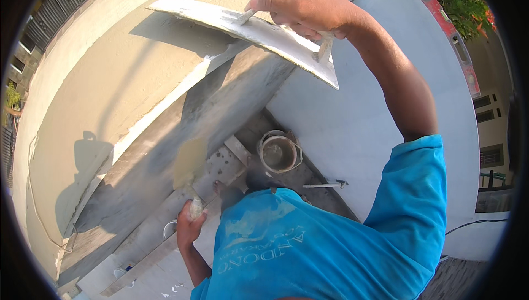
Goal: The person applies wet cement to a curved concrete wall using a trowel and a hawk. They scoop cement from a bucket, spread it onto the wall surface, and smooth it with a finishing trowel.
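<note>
My right hand [300, 5] is raised and shut on the handle of a long white plastering float [259, 31], whose blade lies flat against a grey cement ledge [182, 68]. Lower down, my left hand [189, 225] grips the handle of a small trowel [190, 162]. Its flat tan blade points up, close to the darker, shaded face of the ledge. My blue shirt [319, 245] fills the lower middle of the view.
A round bucket [278, 154] smeared with mortar stands on the floor below, with a small tool [325, 185] lying beside it. A smooth white wall [358, 118] rises at the right. A long red bar [443, 22] runs along its top edge. Green plants show beyond it.
</note>
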Available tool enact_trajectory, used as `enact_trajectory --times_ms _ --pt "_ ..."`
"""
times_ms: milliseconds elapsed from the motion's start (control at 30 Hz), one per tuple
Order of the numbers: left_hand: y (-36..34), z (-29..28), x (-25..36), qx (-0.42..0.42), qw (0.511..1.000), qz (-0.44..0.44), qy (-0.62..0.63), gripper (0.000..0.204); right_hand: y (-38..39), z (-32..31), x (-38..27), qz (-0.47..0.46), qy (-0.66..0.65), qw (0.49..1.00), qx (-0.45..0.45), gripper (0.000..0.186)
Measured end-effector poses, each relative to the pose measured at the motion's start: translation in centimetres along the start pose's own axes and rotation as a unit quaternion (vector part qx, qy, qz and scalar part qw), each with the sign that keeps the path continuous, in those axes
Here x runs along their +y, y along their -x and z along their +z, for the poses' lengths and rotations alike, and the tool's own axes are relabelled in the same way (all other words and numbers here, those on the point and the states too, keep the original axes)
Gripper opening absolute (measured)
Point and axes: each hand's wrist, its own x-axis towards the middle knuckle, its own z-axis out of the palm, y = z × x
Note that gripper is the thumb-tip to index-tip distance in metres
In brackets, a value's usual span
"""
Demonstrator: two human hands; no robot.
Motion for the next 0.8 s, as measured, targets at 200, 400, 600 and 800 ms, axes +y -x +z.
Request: enact_trajectory --times_ms 200,400,600,800 --pt "0.9 -0.4 0.2 0.022 0.999 0.021 -0.011 0.034 -3.6 -7.1 3.0 0.153 0.021 0.983 0.104 0.045" --pt "2.6 -0.5 -2.8 0.051 0.998 0.005 0.024 0.034 -7.8 -5.7 7.7 0.222 0.01 0.97 0.1 0.054" --pt "2.9 -1.2 -3.6 0.041 0.999 -0.001 0.018 0.038 -6.6 -0.6 -0.4 0.165 -0.036 0.985 0.042 0.06" --pt "2.9 -1.7 -3.9 0.039 0.999 0.0 0.007 0.045 -6.2 3.8 -9.3 0.132 0.019 0.99 -0.051 0.057"
